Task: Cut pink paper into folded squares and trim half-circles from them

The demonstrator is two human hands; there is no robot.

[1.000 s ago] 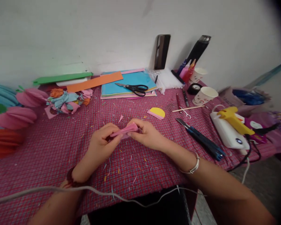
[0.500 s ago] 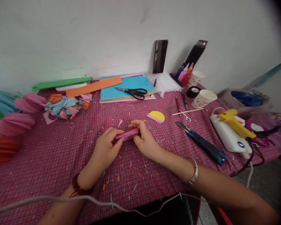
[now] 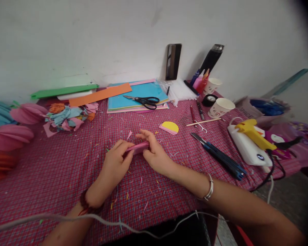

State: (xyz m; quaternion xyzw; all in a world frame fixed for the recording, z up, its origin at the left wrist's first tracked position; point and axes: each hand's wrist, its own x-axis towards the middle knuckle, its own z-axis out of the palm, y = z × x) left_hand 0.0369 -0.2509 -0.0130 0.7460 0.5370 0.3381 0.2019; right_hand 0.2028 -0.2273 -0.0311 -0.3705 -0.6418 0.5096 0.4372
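Note:
A stack of pink paper (image 3: pixel 139 148) is held edge-up between my two hands, just over the checked tablecloth. My left hand (image 3: pixel 117 158) pinches its left end between thumb and fingers. At the other end my right hand (image 3: pixel 155 152) grips it, thumb in front and fingers behind. Beyond my right hand lie yellow and pink half-round paper pieces (image 3: pixel 169 127). A small pink paper scrap (image 3: pixel 129 135) rests just past the stack. To the right is a utility knife (image 3: pixel 217 155) with its blade out.
Scissors (image 3: pixel 143 101) lie on coloured paper sheets (image 3: pixel 133 106) at the back. Paper scraps (image 3: pixel 66 116) and pink paper pumpkins (image 3: pixel 12 136) are at left. A yellow glue gun (image 3: pixel 256 135) sits on a white power strip (image 3: pixel 247 147). A white cable (image 3: pixel 105 220) crosses the front.
The whole scene has shifted slightly left in view. Both hands keep hold of the pink paper stack, and the right fingers have moved a little at its end.

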